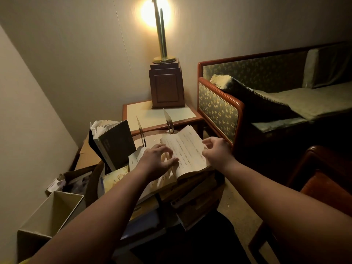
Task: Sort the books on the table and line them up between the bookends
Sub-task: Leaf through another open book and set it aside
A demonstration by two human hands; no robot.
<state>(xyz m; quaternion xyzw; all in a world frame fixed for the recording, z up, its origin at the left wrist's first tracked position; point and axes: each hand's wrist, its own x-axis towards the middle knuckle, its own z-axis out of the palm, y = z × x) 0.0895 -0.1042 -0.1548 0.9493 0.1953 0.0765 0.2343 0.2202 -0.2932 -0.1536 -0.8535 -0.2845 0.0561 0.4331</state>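
An open book (185, 149) with printed pages lies on top of a pile of books (192, 199) on the round table. My left hand (158, 161) rests on its left page with fingers spread, the thumb near the gutter. My right hand (217, 151) sits at the book's right edge, fingers loosely curled over the page edge. Two thin metal bookends (142, 131) (168, 121) stand upright just behind the open book, with bare table between them. A dark thick book (114, 143) stands tilted at the left, its pages fanned at the top.
A square side table (162, 116) behind carries a wooden lamp base (166, 86) with a brass lamp. A patterned sofa (266, 103) fills the right, a red chair (323, 187) the near right. An open cardboard box (53, 212) and clutter lie at the lower left.
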